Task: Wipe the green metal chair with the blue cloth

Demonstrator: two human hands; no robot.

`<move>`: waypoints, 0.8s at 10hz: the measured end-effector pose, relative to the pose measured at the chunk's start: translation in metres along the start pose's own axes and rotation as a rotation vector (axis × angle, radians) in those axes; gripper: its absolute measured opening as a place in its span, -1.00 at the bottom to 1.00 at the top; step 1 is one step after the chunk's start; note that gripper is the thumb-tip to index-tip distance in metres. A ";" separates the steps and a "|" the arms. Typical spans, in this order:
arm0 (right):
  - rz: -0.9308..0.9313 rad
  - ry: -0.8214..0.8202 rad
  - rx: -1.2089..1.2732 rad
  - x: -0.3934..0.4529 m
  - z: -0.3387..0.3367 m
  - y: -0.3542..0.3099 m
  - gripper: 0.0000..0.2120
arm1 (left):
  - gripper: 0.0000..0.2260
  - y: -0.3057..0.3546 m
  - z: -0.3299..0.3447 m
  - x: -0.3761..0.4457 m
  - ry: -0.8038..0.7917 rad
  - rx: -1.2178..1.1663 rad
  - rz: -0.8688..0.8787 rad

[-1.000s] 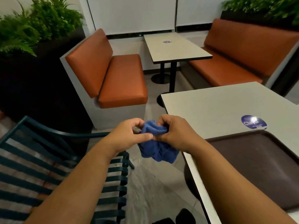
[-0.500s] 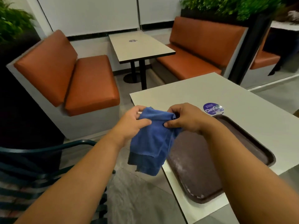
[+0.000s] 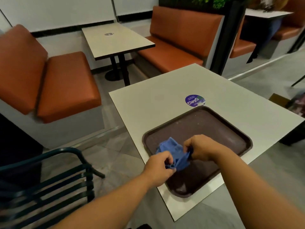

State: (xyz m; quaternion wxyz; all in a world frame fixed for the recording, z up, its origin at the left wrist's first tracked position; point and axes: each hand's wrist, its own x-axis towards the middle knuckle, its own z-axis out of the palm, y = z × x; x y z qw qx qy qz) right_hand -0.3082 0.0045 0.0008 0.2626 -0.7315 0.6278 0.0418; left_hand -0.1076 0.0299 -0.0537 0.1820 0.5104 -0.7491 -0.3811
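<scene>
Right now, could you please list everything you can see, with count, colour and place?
blue cloth: one, blue, bunched over the tray.
tray: one, dark brown, on the near table.
near table: one, off-white, right of the chair.
sticker: one, purple, beyond the tray.
green metal chair: one, dark green, lower left.
far table: one, beige, between benches.
benches: several, orange, around the tables.
left hand: grips the cloth.
right hand: grips the cloth.

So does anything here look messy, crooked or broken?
Slightly. The brown tray sits askew on the white table, one corner jutting past the near edge, with pale smudges and specks on it. The blue cloth is bunched between both hands. Nothing looks broken.
</scene>
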 end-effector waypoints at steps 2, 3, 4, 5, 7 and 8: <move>0.038 -0.285 -0.150 0.006 0.013 0.011 -0.77 | -0.72 -0.003 0.027 -0.003 -0.203 -0.016 -0.010; 0.021 -0.199 -0.129 0.021 0.008 0.007 -0.82 | -0.73 -0.003 0.019 0.011 -0.128 -0.111 -0.089; 0.015 0.028 -0.073 0.041 0.012 -0.001 -0.80 | -0.79 -0.013 0.011 0.028 0.057 -0.236 -0.266; -0.021 0.228 -0.115 0.053 0.026 -0.005 -0.66 | -0.71 -0.024 0.002 0.040 0.109 -0.109 -0.340; -0.047 -0.091 -0.171 0.047 0.069 -0.001 -0.49 | -0.65 -0.034 -0.009 0.039 0.073 0.071 -0.338; -0.030 -0.112 -0.244 0.057 0.062 -0.014 -0.51 | -0.64 -0.032 -0.022 0.032 0.106 0.211 -0.280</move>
